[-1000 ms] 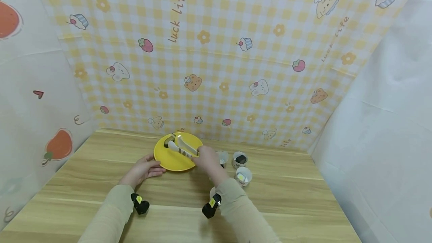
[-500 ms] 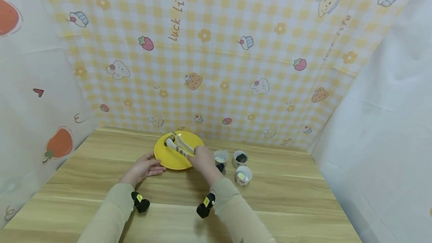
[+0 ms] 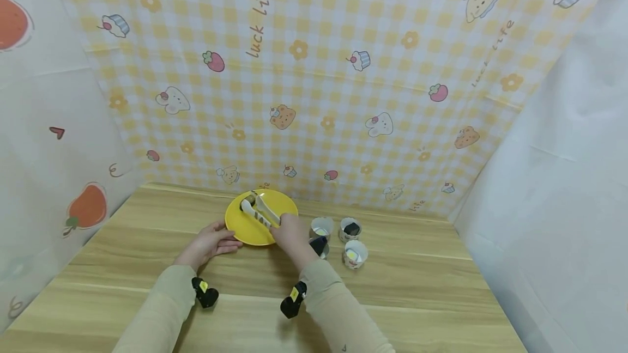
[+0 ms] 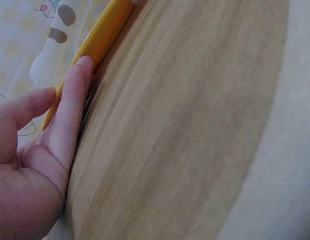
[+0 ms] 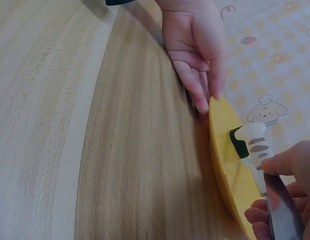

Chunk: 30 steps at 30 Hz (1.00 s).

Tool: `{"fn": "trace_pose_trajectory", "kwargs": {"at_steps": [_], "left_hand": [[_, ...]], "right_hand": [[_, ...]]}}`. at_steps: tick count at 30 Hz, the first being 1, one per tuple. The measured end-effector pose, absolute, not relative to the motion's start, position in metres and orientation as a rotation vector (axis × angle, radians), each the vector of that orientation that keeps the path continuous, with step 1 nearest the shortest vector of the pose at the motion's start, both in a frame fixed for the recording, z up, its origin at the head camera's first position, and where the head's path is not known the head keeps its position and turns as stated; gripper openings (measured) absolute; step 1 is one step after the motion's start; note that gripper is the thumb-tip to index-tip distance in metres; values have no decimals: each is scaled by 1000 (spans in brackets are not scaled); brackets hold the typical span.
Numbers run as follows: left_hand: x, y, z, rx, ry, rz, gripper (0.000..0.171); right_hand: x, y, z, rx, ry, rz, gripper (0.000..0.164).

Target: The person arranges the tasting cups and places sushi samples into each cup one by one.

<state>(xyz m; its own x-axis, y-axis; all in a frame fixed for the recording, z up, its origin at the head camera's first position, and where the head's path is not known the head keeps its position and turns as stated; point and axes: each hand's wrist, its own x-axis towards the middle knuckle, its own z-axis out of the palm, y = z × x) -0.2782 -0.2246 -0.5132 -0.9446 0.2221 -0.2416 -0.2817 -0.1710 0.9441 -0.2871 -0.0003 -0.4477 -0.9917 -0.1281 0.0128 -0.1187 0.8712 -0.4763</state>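
My left hand (image 3: 208, 244) holds the yellow plate (image 3: 249, 235) by its left rim, thumb on the edge and fingers against the underside, as the left wrist view shows. The right hand (image 3: 291, 236) grips a pair of tongs (image 5: 285, 207) by the metal handle. Their white, paw-shaped tips with grey-brown stripes reach over the plate. At those tips, toward the back left of the plate, lies a small piece with a dark green side (image 5: 238, 143), partly covered by the near tip.
Right of the plate stand small paper cups: one at the back (image 3: 321, 225), another (image 3: 350, 230) with a dark piece inside, and a third (image 3: 355, 255) with a white and yellow piece. One more, partly hidden behind the right wrist, has a dark piece (image 3: 319, 245). A patterned cloth (image 3: 314, 97) hangs behind the table.
The right hand has shifted slightly left with the tongs, the tips closing toward the dark-sided piece. More of the cups shows behind the right wrist. The left hand stays at the rim.
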Motion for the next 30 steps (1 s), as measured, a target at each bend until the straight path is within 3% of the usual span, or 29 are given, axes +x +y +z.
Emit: {"fn": "trace_pose_trajectory", "kwargs": {"at_steps": [30], "left_hand": [[-279,-225,-514,-52,1764,2188,61]], "right_hand": [[-282,-15,-444,-170,2954,-742,26]]}}
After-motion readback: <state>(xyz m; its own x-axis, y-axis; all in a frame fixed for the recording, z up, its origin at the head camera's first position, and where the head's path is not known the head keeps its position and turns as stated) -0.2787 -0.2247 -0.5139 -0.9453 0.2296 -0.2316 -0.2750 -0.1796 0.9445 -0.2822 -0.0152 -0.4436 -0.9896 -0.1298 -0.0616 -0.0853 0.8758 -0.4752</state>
